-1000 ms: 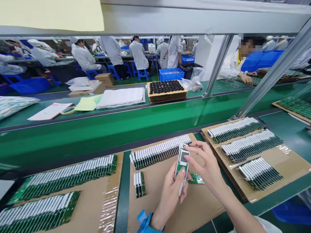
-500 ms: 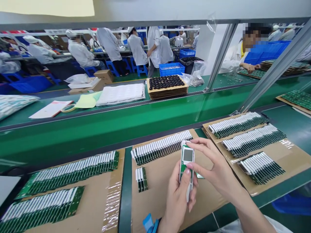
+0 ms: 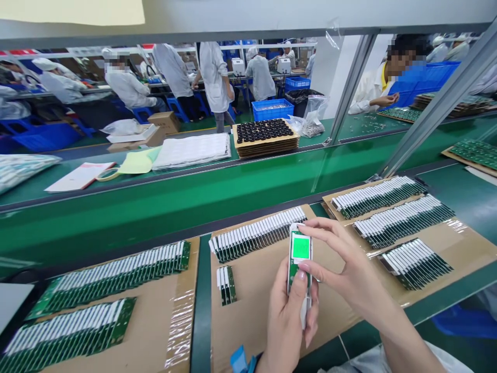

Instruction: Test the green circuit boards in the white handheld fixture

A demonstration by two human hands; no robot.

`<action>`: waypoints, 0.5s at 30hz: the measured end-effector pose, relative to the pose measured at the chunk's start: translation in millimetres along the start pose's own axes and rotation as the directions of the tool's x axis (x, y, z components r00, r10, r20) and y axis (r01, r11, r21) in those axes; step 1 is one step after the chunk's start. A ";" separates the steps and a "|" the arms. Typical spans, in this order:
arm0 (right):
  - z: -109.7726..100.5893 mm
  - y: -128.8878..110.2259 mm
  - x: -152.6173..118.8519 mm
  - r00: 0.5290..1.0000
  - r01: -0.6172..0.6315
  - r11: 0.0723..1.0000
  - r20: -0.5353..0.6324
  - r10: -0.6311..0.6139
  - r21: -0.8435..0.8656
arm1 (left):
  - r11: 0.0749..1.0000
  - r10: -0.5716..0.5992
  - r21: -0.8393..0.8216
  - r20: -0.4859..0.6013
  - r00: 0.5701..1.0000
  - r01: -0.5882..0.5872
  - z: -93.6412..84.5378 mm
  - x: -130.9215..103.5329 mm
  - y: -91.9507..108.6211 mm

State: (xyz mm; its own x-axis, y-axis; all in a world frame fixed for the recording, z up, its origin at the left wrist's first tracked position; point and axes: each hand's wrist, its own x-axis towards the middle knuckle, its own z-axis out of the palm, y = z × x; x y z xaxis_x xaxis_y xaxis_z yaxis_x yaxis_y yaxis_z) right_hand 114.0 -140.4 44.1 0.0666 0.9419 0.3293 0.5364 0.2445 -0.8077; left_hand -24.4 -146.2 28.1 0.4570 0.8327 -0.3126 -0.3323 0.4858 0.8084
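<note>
Board: small green circuit board with display [image 3: 300, 256] stands upright above the middle cardboard sheet [image 3: 252, 305], its screen glowing green and turned toward the camera.
Left hand [image 3: 287, 316]: wraps the lower half of the board from behind; the thumb lies along the front edge and the fingers are closed around the white lower part.
Right hand [image 3: 349, 280]: pinches the upper half; the forefinger touches the top corner, the thumb presses the side just below the screen, and the fingers are closed on the board.
Step in hand: judged as a check of the lit screen, the board being held up for viewing and not yet laid with the others.
Next move: judged to call for a steady pinch at the edges, clear of the screen, and a tilted, overlapping placement to match the rows.
Nearest rows: short row of boards [image 3: 225, 284] lies left of the hands; long row of boards [image 3: 258, 239] lies just beyond them, both on the same sheet.
Right sheet [image 3: 462, 254]: carries three overlapping rows.
Left sheet [image 3: 155, 316]: carries two long rows.
Counter [image 3: 202, 290]: green surface bearing all three sheets.
Conveyor belt [image 3: 174, 199]: green band beyond the counter.
Background: tray of black parts [image 3: 265, 135] and people in white coats at farther lines.
</note>
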 end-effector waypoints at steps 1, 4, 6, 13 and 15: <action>-0.1 0.7 -0.4 1.000 0.001 1.000 0.002 -0.001 -0.005 | 1.000 -0.001 0.000 0.005 1.000 0.001 -0.3 -0.4 -0.6; -0.7 1.6 -1.3 1.000 -0.003 1.000 0.010 0.003 -0.017 | 1.000 -0.002 -0.003 0.014 1.000 0.002 -0.8 -1.3 -1.7; -0.8 1.4 -1.2 1.000 -0.003 1.000 0.014 0.003 -0.017 | 1.000 0.000 -0.001 0.002 1.000 0.000 -0.8 -1.5 -1.7; 1.6 3.3 -0.7 0.998 -0.059 0.998 -0.010 0.059 0.032 | 0.994 0.012 0.112 0.037 0.999 -0.016 -6.1 4.4 0.0; -0.1 9.3 -2.7 0.988 -0.140 0.975 -0.038 0.148 0.171 | 0.984 0.015 0.176 0.066 0.998 -0.026 -13.2 11.1 -0.5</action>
State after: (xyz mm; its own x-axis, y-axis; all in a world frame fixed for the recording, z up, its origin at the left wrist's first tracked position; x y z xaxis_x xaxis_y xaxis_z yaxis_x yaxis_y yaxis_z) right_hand 118.9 -140.7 35.7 0.1774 0.9583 0.2240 0.3697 0.1461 -0.9176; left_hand -30.1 -133.7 17.7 0.5057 0.8203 -0.2671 -0.1934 0.4095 0.8916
